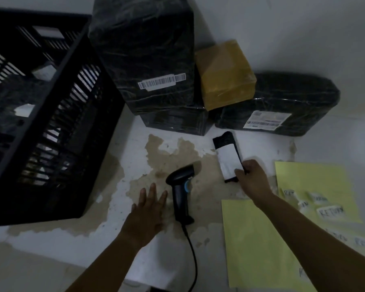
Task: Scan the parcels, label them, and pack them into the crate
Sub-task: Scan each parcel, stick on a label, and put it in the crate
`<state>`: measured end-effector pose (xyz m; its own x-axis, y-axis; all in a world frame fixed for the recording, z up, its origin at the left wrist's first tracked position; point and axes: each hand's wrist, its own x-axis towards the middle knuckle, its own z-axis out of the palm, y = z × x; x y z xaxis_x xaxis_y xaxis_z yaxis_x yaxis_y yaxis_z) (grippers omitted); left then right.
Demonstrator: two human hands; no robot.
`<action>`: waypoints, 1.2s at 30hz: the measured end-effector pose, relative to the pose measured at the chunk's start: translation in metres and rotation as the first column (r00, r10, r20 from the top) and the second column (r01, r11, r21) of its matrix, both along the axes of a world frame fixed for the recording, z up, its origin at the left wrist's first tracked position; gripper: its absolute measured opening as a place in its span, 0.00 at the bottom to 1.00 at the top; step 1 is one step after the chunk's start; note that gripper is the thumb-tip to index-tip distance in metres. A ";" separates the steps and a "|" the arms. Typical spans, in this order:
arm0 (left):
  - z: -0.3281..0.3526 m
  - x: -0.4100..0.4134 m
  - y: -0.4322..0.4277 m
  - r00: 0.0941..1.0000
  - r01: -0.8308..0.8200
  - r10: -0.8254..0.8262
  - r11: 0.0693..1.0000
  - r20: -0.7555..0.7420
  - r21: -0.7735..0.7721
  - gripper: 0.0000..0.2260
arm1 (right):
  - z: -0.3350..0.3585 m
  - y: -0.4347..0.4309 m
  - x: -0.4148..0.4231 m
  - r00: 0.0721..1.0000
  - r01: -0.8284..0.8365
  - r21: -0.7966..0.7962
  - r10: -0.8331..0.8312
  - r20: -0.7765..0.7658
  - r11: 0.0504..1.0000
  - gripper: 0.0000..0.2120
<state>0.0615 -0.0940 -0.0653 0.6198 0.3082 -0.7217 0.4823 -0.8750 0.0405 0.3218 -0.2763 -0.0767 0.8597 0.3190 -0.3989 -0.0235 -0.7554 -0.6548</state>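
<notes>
- Stained white bench [135,148] carries a small black parcel [227,157] mid-surface.
- Right hand [253,180] pinches the parcel's near end.
- Left hand [148,209], fingers spread, sits just beside the scanner [180,192].

- We see a dim, underexposed frame; the black wrapped parcels [143,43] lose almost all detail.
- Faint glare streaks on their plastic wrap.
- Soft overall; handwritten labels [331,211] at right are smeared by blur, and the sticker on the small parcel [224,141] reads blank white.
- Wide-angle bending at the edges; the crate [57,81] walls lean.
- Shadows weak, light source unclear to us.
</notes>
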 end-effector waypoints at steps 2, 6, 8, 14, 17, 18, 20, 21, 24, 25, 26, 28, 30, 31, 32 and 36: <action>-0.003 -0.003 0.001 0.999 0.045 -0.047 0.997 0.026 0.058 0.41 | 0.014 -0.008 -0.014 0.991 -0.075 0.056 0.068 0.112 0.996 0.06; -0.003 -0.012 0.009 0.995 0.032 -0.032 0.999 0.096 0.004 0.37 | 0.046 -0.013 -0.055 0.936 -0.219 0.179 0.155 0.316 0.959 0.07; 0.017 -0.007 0.008 0.959 -0.204 0.248 0.939 0.135 -0.277 0.31 | 0.064 -0.010 -0.077 0.904 -0.272 0.207 0.176 0.389 0.940 0.11; 0.085 -0.008 0.021 0.253 -0.395 0.907 -0.221 -0.337 -0.892 0.26 | 0.094 0.011 -0.130 0.647 -0.501 0.026 0.355 0.674 0.865 0.03; 0.095 -0.028 0.031 0.276 -0.368 0.914 -0.184 -0.296 -0.911 0.13 | 0.100 0.023 -0.146 0.588 -0.577 0.003 0.413 0.695 0.817 0.03; 0.093 -0.035 0.035 0.258 -0.366 0.928 -0.165 -0.270 -0.916 0.12 | 0.102 0.028 -0.150 0.584 -0.590 0.014 0.414 0.698 0.808 0.03; 0.092 -0.048 0.042 0.223 -0.358 0.950 -0.129 -0.219 -0.925 0.12 | 0.104 0.040 -0.160 0.646 -0.558 0.089 0.364 0.670 0.825 0.07; 0.094 -0.053 0.046 0.192 -0.361 0.964 -0.103 -0.182 -0.927 0.10 | 0.102 0.045 -0.165 0.729 -0.489 0.161 0.301 0.615 0.857 0.10; 0.097 -0.067 0.061 0.093 -0.389 0.994 -0.014 -0.055 -0.921 0.09 | 0.074 0.058 -0.171 0.953 -0.137 0.261 0.055 0.298 0.956 0.22; 0.099 -0.069 0.067 0.068 -0.392 0.997 0.003 -0.026 -0.920 0.09 | 0.060 0.063 -0.171 0.979 -0.069 0.192 0.029 0.201 0.979 0.26; 0.100 -0.071 0.072 0.054 -0.392 0.999 0.018 -0.004 -0.920 0.09 | 0.047 0.067 -0.170 0.994 -0.043 0.109 0.031 0.108 0.993 0.30; 0.103 -0.074 0.079 0.043 -0.388 0.999 0.036 0.021 -0.921 0.09 | 0.024 0.077 -0.173 0.997 -0.062 -0.010 0.061 -0.055 0.998 0.34; 0.107 -0.077 0.085 0.036 -0.374 0.999 0.032 0.020 -0.927 0.08 | 0.011 0.085 -0.179 0.990 -0.110 -0.091 0.102 -0.095 0.990 0.34; 0.109 -0.078 0.088 0.029 -0.365 0.999 0.026 0.016 -0.931 0.08 | 0.004 0.088 -0.180 0.989 -0.137 -0.128 0.129 -0.069 0.982 0.34; 0.110 -0.078 0.092 0.021 -0.356 1.000 0.020 0.014 -0.934 0.09 | -0.001 0.090 -0.180 0.986 -0.163 -0.146 0.158 -0.045 0.976 0.34; 0.111 -0.071 0.104 -0.028 -0.322 1.000 -0.010 -0.001 -0.947 0.11 | 0.001 0.090 -0.171 0.973 -0.195 -0.070 0.184 -0.138 0.978 0.30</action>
